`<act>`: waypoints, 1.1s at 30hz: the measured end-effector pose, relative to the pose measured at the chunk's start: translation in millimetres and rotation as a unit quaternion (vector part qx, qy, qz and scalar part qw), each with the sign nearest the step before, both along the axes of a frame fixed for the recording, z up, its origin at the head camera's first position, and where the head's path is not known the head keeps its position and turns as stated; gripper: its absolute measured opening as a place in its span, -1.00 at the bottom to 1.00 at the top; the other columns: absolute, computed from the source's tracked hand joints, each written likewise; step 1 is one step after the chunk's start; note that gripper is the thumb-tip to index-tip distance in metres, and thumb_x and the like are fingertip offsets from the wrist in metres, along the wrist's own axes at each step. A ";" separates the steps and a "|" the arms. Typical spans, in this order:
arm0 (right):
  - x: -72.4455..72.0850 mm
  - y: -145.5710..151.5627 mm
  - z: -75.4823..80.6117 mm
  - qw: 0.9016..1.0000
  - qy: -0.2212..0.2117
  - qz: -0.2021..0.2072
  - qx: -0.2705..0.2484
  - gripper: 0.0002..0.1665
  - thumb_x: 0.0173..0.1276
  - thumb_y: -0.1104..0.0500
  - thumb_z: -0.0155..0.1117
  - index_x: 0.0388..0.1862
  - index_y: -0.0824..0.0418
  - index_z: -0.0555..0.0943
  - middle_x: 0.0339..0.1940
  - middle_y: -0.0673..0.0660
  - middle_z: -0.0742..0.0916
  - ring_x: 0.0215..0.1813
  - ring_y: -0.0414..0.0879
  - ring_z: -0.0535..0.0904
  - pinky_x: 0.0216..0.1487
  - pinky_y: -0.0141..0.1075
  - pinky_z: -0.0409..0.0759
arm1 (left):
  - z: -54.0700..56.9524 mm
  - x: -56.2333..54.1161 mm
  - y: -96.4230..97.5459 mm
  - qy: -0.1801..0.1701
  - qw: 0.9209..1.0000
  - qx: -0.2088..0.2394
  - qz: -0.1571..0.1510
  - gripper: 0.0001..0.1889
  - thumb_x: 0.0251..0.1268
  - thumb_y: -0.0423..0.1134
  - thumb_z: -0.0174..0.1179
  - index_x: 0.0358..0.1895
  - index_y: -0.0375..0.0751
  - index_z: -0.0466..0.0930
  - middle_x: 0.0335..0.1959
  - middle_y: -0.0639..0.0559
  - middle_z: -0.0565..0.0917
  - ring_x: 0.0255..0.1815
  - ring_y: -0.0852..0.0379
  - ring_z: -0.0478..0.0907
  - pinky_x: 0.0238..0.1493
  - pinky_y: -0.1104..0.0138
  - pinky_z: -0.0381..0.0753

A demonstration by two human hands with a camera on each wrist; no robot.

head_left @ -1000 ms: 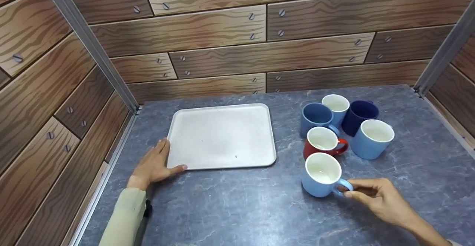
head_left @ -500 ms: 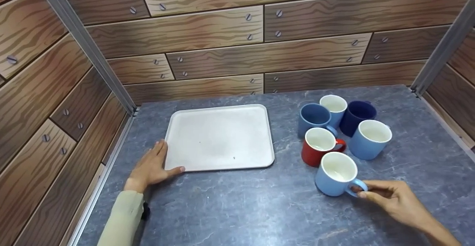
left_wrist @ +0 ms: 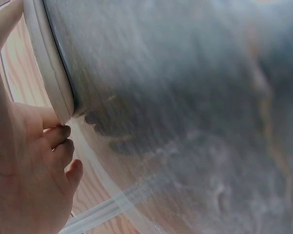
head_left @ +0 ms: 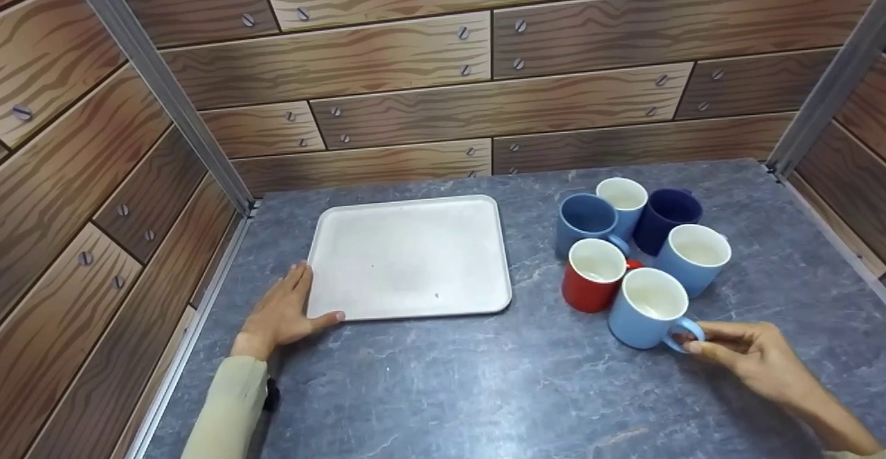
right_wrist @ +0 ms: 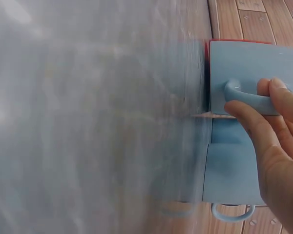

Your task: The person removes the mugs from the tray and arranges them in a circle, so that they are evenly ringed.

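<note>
By its handle, my right hand [head_left: 768, 365] pinches a light blue mug [head_left: 640, 317] with a white inside. The mug stands upright close in front of a red mug [head_left: 588, 286] and covers most of its handle in the head view. Thumb and fingers meet at the blue handle [right_wrist: 251, 100] in the right wrist view. My left hand [head_left: 277, 313] rests at the near left corner of a white rectangular tray [head_left: 408, 258], fingers along the left side and thumb at the front edge. Part of the tray's rim [left_wrist: 49, 63] shows beside that hand in the left wrist view.
Behind the red mug stand a medium blue mug [head_left: 571, 234], another light blue mug [head_left: 626, 210] and a dark blue mug [head_left: 657, 230]. One more light blue mug [head_left: 692, 268] stands right of them. Wood-patterned walls [head_left: 408, 85] border the grey marbled tabletop [head_left: 415, 390].
My right hand has moved the light blue mug rightward from in front of the red one, then slightly back toward the other mugs. My left hand stays at the tray corner.
</note>
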State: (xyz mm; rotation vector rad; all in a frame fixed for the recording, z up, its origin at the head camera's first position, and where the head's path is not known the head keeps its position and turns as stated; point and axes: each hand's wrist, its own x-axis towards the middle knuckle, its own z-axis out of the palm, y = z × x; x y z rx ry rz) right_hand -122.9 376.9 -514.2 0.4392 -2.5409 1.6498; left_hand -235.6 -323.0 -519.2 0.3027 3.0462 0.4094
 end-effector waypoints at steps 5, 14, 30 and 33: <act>-4.8 5.4 0.2 1.000 -0.009 -0.011 0.008 -0.67 0.37 0.51 0.41 0.10 0.62 0.69 -0.08 0.00 0.90 -0.07 -0.34 0.83 -0.10 -0.45 0.79 | 0.1 -0.8 0.6 -0.004 1.000 -0.001 0.003 0.32 0.25 0.58 0.19 0.70 -0.46 -0.02 0.74 -0.39 0.02 0.77 -0.37 -0.06 0.76 -0.18 0.01; -12.7 13.4 2.1 0.999 -0.018 -0.018 0.020 -0.64 0.41 0.46 0.41 0.13 0.62 0.68 -0.07 0.06 0.90 -0.06 -0.32 0.83 -0.07 -0.45 0.79 | 0.3 -1.7 0.4 -0.004 1.000 -0.006 0.002 0.32 0.24 0.59 0.18 0.70 -0.47 -0.03 0.74 -0.40 0.02 0.77 -0.37 -0.05 0.76 -0.18 0.01; -36.0 28.4 4.1 0.998 -0.014 -0.062 0.009 -0.65 0.38 0.45 0.46 0.11 0.58 0.71 -0.14 -0.18 0.89 -0.14 -0.36 0.83 -0.14 -0.47 0.79 | -0.6 0.2 -0.2 -0.003 1.000 0.000 0.004 0.31 0.25 0.58 0.18 0.70 -0.46 -0.03 0.74 -0.39 0.03 0.76 -0.38 -0.04 0.75 -0.19 0.04; -40.8 30.2 4.9 0.996 -0.008 -0.088 0.005 -0.67 0.32 0.46 0.51 0.05 0.55 0.75 -0.21 -0.23 0.88 -0.18 -0.39 0.82 -0.20 -0.49 0.78 | -0.4 0.5 -0.2 -0.005 1.000 0.000 0.004 0.31 0.26 0.58 0.18 0.70 -0.47 -0.03 0.74 -0.40 0.02 0.76 -0.38 -0.04 0.75 -0.18 0.03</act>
